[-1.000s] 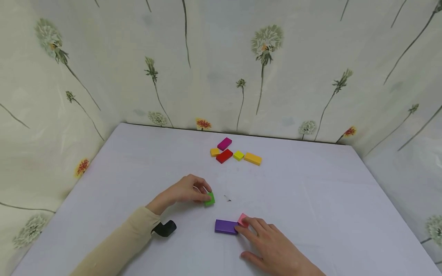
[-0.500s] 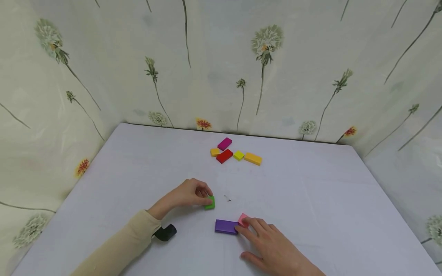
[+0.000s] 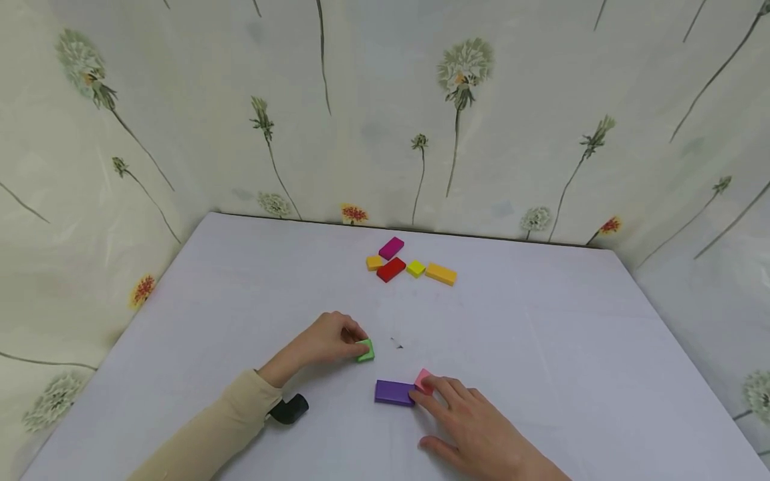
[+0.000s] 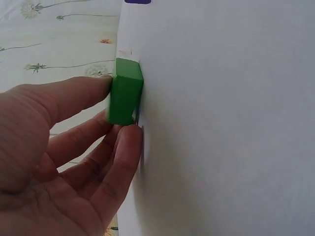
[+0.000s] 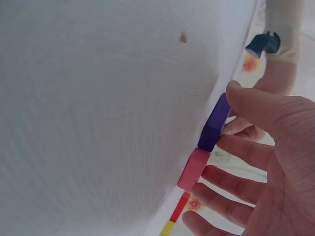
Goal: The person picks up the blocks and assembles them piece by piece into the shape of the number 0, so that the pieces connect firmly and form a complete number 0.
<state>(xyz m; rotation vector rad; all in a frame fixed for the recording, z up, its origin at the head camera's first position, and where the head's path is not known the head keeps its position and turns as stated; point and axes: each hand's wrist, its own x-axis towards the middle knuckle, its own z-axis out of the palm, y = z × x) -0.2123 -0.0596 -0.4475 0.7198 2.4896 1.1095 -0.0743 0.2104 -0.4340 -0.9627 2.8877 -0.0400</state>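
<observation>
My left hand (image 3: 329, 339) pinches a small green block (image 4: 125, 92) between thumb and fingers, low over the white table. In the left wrist view the thumb lies against one face and the other fingers curl beneath. To its right a longer purple block (image 3: 394, 393) lies flat on the table, its right end meeting a small pink block (image 5: 194, 169). My right hand (image 3: 472, 424) has its fingers loosely extended over these two, index fingertip at the purple block's end and another fingertip on the pink one. Its thumb stands apart from them in the head view.
Farther back on the table (image 3: 541, 321) lie a magenta block (image 3: 392, 248), a red block (image 3: 391, 269), a small orange block (image 3: 374, 263), a yellow block (image 3: 416, 268) and a longer orange block (image 3: 441, 274). A black wrist camera (image 3: 290, 409) hangs under the left sleeve. Flower-printed cloth rises behind.
My left hand has drawn the green block slightly nearer to me, and its top face now shows tilted and lighter. The right hand keeps its place on the purple and pink blocks.
</observation>
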